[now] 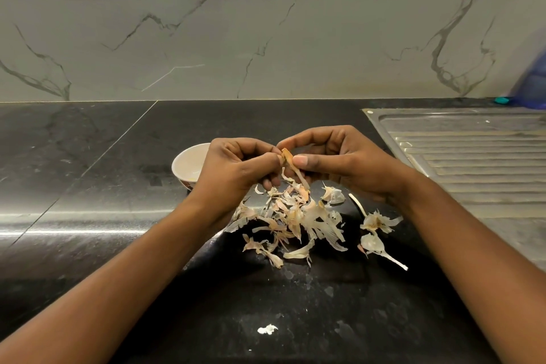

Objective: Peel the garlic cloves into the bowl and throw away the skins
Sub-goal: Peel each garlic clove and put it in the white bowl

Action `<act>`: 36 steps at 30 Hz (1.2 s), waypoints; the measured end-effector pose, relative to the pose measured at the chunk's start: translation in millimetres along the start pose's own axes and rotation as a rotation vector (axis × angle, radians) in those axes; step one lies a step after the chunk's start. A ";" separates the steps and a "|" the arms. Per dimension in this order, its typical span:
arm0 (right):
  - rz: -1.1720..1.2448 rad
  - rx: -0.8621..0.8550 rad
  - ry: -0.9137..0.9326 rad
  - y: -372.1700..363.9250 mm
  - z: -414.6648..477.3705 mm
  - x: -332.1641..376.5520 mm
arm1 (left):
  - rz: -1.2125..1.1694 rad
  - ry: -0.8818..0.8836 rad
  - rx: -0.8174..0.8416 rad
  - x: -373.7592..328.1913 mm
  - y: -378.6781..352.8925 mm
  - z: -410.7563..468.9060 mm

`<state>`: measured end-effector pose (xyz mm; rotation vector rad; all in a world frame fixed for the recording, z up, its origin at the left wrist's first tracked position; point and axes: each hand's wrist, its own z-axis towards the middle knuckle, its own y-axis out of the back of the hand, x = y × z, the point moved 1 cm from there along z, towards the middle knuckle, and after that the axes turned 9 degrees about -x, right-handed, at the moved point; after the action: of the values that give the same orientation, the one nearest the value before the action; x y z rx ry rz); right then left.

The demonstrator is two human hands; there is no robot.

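My left hand point(236, 165) and my right hand point(334, 156) meet above the dark counter, both pinching one garlic clove point(287, 156). A strip of its tan skin hangs down from between the fingertips. Below the hands lies a heap of loose garlic skins point(295, 219). A small white bowl point(189, 164) stands just left of my left hand, partly hidden by it; its contents cannot be made out. Two papery pieces with stems point(376, 233) lie to the right of the heap.
A steel sink drainboard point(472, 156) takes up the right side of the black counter point(88, 186). A blue object point(534, 80) stands at the far right by the marble wall. A small white scrap point(267, 329) lies near the counter's front.
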<state>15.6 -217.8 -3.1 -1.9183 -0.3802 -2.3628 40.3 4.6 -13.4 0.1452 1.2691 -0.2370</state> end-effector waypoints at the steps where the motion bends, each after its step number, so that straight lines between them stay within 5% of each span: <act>1: 0.000 0.005 -0.009 -0.3 0.0 0.1 | -0.003 0.008 -0.002 0.1 -0.2 -0.4; 9: -0.214 -0.086 0.080 -3.2 0.4 3.6 | 0.046 0.007 -0.028 1.2 0.1 -1.2; 23: -0.117 -0.154 0.008 17.5 -0.6 6.6 | 0.026 0.018 -0.124 -0.4 3.5 0.9; 36: -0.079 -0.104 -0.057 15.7 0.2 5.8 | 0.172 -0.010 -0.029 3.8 -0.7 -4.0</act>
<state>17.9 -232.3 4.9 -2.0573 -0.3504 -2.4265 37.4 4.5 -18.2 0.2266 1.2418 -0.0718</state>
